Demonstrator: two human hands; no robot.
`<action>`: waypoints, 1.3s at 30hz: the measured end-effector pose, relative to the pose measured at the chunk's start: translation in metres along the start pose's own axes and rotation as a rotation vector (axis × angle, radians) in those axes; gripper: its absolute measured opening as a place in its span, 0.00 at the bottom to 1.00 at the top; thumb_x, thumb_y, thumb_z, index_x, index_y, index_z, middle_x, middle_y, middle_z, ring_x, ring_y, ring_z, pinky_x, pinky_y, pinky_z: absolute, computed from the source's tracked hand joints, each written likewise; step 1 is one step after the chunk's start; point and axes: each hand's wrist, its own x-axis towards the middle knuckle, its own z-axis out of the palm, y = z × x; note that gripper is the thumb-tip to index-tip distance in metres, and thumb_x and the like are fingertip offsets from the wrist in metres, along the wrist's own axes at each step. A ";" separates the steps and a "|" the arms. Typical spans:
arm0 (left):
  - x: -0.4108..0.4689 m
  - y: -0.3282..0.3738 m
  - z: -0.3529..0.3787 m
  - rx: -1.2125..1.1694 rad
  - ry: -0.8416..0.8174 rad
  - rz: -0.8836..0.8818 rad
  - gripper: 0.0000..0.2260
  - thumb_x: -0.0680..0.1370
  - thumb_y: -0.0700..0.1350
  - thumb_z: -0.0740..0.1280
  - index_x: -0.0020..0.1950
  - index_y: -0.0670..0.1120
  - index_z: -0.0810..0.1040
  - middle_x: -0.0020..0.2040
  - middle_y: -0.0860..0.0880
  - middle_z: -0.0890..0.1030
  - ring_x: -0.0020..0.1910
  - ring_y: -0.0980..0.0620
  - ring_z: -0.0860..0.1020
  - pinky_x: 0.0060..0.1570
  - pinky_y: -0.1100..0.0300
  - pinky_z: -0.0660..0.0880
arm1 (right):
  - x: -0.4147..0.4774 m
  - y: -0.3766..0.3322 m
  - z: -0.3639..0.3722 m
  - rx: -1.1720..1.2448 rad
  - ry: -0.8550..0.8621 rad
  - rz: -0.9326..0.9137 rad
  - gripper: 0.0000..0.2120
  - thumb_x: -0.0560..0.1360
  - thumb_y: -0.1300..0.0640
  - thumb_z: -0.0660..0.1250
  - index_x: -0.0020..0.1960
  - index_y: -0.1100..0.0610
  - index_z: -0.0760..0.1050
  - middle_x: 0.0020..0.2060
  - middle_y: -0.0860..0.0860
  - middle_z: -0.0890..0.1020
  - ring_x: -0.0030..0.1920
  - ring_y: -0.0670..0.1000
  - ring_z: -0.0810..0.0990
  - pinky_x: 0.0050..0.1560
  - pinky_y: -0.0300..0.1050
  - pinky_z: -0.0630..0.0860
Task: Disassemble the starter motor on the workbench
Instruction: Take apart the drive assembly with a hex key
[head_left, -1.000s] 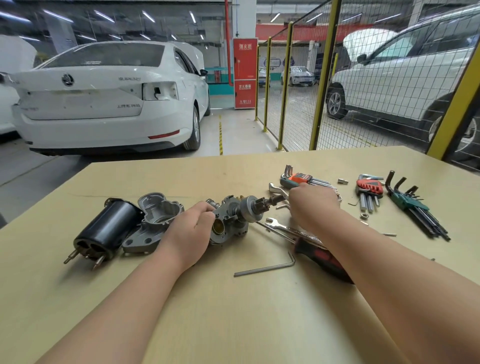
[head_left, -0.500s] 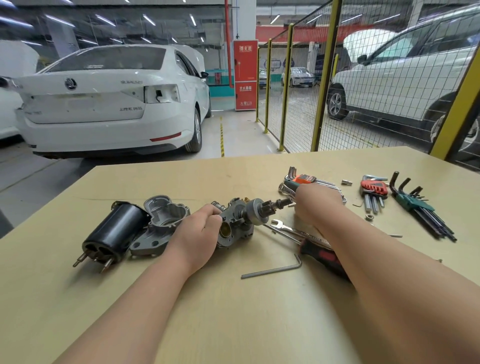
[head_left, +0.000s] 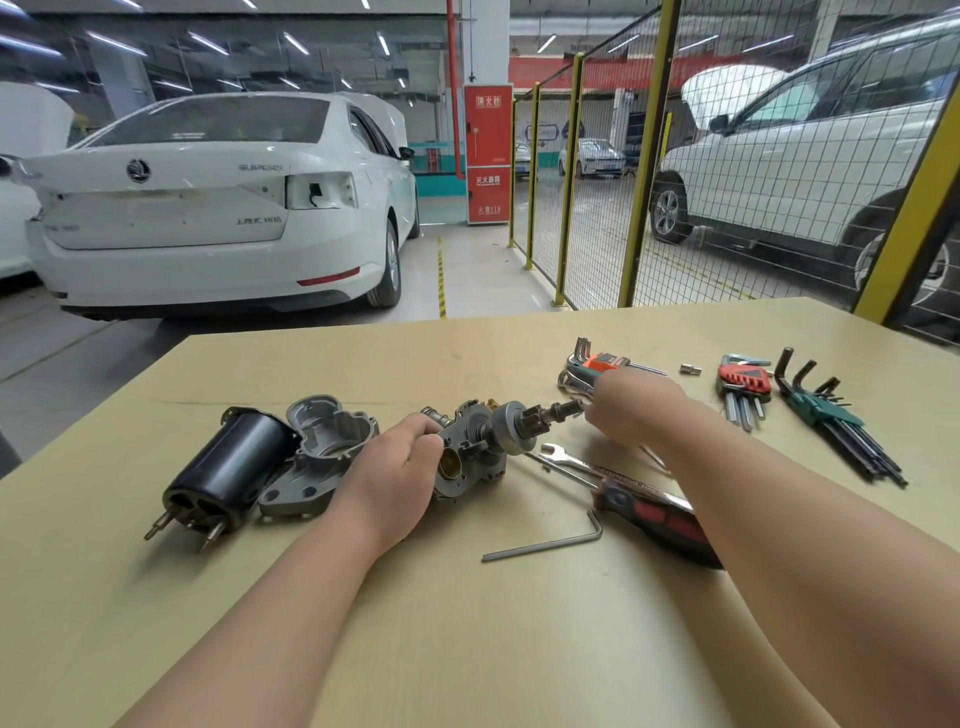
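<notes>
Head view: the starter (head_left: 475, 449) lies in the middle of the tabletop (head_left: 467, 649). The left hand (head_left: 395, 470) is wrapped round its body. The right hand (head_left: 631, 410) is at the shaft (head_left: 558, 413) tip, too blurry to tell if it pinches. If the left hand slips, the starter may roll. A hard pull could make the shaft pop out and small bits fly off.

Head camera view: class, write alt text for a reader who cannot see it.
On a workbench, the left hand grips a starter motor's drive housing while the blurred right hand is at its pinion shaft. A black motor casing and grey end cover lie left; hex keys and screwdriver right.
</notes>
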 end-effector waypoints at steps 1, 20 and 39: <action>0.000 0.000 0.000 0.000 0.000 0.004 0.13 0.71 0.55 0.51 0.42 0.54 0.74 0.35 0.51 0.78 0.39 0.52 0.75 0.39 0.55 0.69 | 0.000 0.006 -0.001 0.066 0.055 0.001 0.05 0.75 0.58 0.59 0.43 0.57 0.72 0.38 0.53 0.77 0.38 0.54 0.76 0.37 0.44 0.73; -0.003 -0.001 0.000 0.012 0.011 0.017 0.15 0.72 0.55 0.51 0.45 0.54 0.75 0.36 0.52 0.77 0.40 0.54 0.74 0.39 0.55 0.69 | -0.031 0.085 0.007 1.537 0.520 0.275 0.12 0.79 0.67 0.54 0.56 0.64 0.74 0.41 0.57 0.79 0.37 0.51 0.82 0.43 0.45 0.81; -0.012 0.004 0.006 0.045 0.038 0.051 0.18 0.70 0.58 0.50 0.49 0.57 0.77 0.35 0.48 0.80 0.39 0.49 0.76 0.44 0.50 0.72 | -0.062 0.154 0.024 1.906 0.368 0.462 0.18 0.76 0.73 0.52 0.50 0.59 0.77 0.43 0.54 0.83 0.39 0.48 0.82 0.48 0.46 0.78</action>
